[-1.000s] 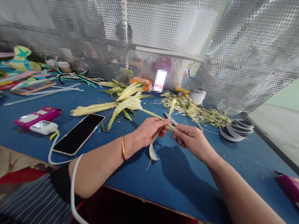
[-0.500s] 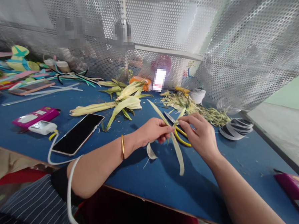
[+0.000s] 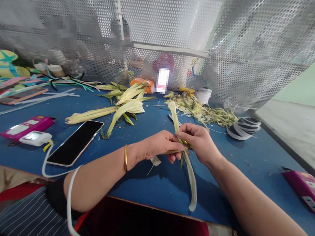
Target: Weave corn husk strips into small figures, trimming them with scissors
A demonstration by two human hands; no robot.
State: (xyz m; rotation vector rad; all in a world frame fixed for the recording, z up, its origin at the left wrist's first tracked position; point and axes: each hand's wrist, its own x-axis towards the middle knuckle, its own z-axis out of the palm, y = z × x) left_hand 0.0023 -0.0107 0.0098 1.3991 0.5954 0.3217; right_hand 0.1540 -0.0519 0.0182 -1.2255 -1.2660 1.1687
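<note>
Over the blue table, my left hand [image 3: 165, 145] pinches pale green corn husk strips [image 3: 191, 181] between thumb and fingers. One strip hangs down toward the table's front edge and another stands up above my fingers. My right hand [image 3: 198, 140] is closed on the husk just beside my left fingertips, the two hands almost touching. Where the strips cross is partly hidden by my fingers. Behind my right hand lie yellow-handled scissors [image 3: 171, 117], mostly covered, with part of a blade showing. A curled pale husk end [image 3: 156, 161] sticks out below my left hand.
Corn husks [image 3: 130, 107] lie at the table's middle back, with husk scraps [image 3: 196, 109] to their right. A black phone [image 3: 76, 143], a magenta device [image 3: 28, 128] and a white cable [image 3: 69, 207] are at left. A ribbon roll [image 3: 244, 128] and another magenta device [image 3: 307, 191] are at right.
My right hand has moved left and down, closer to my left hand. The upper husk strip now stands more upright, and the scissors are more covered. The view has shifted slightly.
</note>
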